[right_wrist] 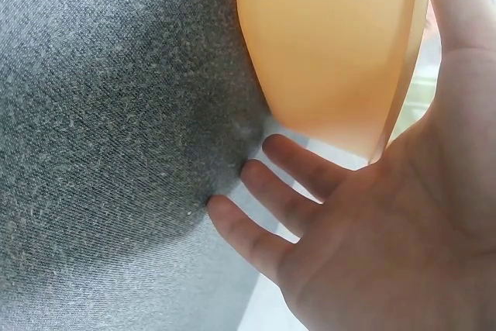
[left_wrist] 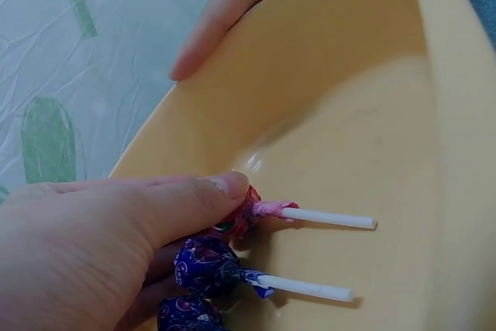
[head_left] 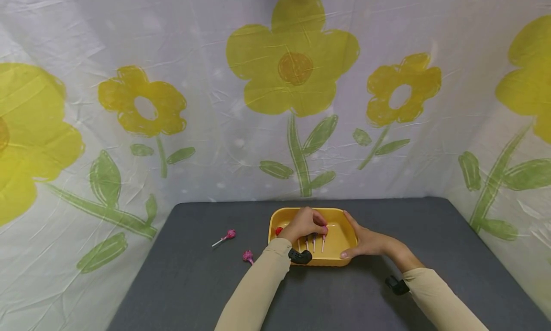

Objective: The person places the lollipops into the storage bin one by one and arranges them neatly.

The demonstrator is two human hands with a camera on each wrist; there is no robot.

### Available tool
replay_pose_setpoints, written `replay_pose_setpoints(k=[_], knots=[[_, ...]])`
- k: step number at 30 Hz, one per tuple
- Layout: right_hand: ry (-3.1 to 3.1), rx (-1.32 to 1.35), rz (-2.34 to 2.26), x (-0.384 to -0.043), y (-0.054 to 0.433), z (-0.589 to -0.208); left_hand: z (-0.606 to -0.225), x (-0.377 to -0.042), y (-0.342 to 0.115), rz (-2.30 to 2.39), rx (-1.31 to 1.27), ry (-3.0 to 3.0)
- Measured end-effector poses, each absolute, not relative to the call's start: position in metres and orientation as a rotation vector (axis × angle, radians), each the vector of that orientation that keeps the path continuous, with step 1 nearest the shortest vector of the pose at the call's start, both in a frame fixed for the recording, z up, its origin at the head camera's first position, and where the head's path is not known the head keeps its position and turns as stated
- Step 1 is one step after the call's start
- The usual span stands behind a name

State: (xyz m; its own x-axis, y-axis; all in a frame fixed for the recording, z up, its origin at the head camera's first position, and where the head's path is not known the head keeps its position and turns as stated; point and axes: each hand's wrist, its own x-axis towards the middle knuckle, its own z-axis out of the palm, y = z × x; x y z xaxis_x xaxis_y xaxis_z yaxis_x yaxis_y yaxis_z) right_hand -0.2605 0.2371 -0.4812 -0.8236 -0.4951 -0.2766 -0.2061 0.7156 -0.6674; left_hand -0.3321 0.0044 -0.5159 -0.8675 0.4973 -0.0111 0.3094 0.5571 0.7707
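A yellow plastic tray stands on the dark table with several lollipops lying inside. My left hand reaches into it and pinches a pink-wrapped lollipop by its head, the white stick pointing toward the near side. Beside that one lie purple-wrapped lollipops, partly hidden by the hand. A red lollipop shows at the tray's left end. At the right end, my right hand touches the tray, thumb at the near corner and a finger along the far rim; its other fingers extend outside the wall.
Two pink lollipops lie on the table left of the tray: one farther back, one nearer and partly covered by the left sleeve. A flower-printed cloth hangs behind the grey tabletop.
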Motion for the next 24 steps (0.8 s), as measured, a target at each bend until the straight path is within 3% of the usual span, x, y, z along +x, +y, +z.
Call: replay_pose_setpoints(k=[24], knots=[[2.464, -0.518, -0.888, -0.261, 0.236, -0.480, -0.493, -0.333, 0.002, 1.156, 0.617, 2.590]])
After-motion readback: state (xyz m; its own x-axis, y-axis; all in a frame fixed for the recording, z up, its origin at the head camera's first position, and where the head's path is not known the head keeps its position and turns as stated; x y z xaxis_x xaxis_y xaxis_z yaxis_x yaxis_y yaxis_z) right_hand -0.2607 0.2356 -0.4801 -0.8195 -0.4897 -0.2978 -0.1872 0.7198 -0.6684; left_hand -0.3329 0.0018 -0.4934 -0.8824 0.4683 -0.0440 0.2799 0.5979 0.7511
